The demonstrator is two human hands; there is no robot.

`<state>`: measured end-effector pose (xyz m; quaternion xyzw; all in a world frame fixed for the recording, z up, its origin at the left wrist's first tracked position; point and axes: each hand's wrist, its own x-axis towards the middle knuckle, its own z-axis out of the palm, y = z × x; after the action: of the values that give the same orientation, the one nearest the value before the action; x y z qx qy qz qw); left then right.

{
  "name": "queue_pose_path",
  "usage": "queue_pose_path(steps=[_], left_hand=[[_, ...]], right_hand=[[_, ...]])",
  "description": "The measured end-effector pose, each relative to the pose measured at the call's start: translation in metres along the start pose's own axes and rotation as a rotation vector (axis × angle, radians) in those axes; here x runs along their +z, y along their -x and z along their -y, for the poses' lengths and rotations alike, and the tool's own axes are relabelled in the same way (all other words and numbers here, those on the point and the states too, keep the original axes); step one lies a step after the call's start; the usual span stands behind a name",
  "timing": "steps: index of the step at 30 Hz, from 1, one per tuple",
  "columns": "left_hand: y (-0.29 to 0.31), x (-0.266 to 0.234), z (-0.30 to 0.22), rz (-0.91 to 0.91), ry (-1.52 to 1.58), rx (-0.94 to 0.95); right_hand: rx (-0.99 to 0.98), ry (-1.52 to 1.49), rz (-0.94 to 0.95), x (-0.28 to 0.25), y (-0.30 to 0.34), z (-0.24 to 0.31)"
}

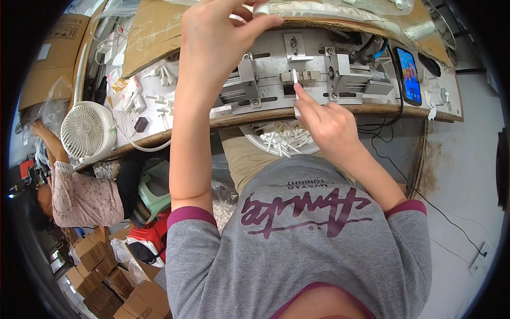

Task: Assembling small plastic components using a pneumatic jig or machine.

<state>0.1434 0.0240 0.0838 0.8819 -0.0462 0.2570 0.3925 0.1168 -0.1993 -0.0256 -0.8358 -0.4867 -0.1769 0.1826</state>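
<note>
My left hand (215, 26) is raised at the top edge of the view, above the bench. Its fingers are closed around a small white cylindrical piece (261, 9), partly cut off by the frame. My right hand (332, 125) is at the bench's front edge, its fingers curled and the index finger pointing forward. That fingertip meets the lower end of a slim white plastic stick (295, 76) at the small metal holder (311, 76). Another bit of white (297, 112) shows below the curled fingers. The holder sits between two metal clamp blocks (247, 80) (340, 74).
A bowl (255, 139) of white plastic sticks rests at my lap. On the bench are a white fan (87, 132), loose white parts (164, 76), a cardboard sheet (151, 34) and a phone (408, 76). Another person (85, 196) works at the left. Cables hang at the right.
</note>
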Motion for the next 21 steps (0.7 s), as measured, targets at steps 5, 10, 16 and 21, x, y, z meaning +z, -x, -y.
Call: queue_pose_path(steps=[5,10,16,21], left_hand=[[0.025,0.008,-0.004,-0.091,0.139,0.09],[0.053,0.012,-0.001,-0.028,0.131,0.137],[0.101,0.017,-0.002,0.032,0.017,0.035],[0.137,0.039,0.003,0.098,-0.123,0.076]], right_hand=[[0.008,0.036,0.057,0.009,-0.02,-0.008],[0.003,0.091,0.115,0.002,-0.028,-0.003],[0.116,-0.191,0.12,-0.03,-0.049,-0.03],[0.274,0.051,-0.327,-0.069,-0.099,-0.09]])
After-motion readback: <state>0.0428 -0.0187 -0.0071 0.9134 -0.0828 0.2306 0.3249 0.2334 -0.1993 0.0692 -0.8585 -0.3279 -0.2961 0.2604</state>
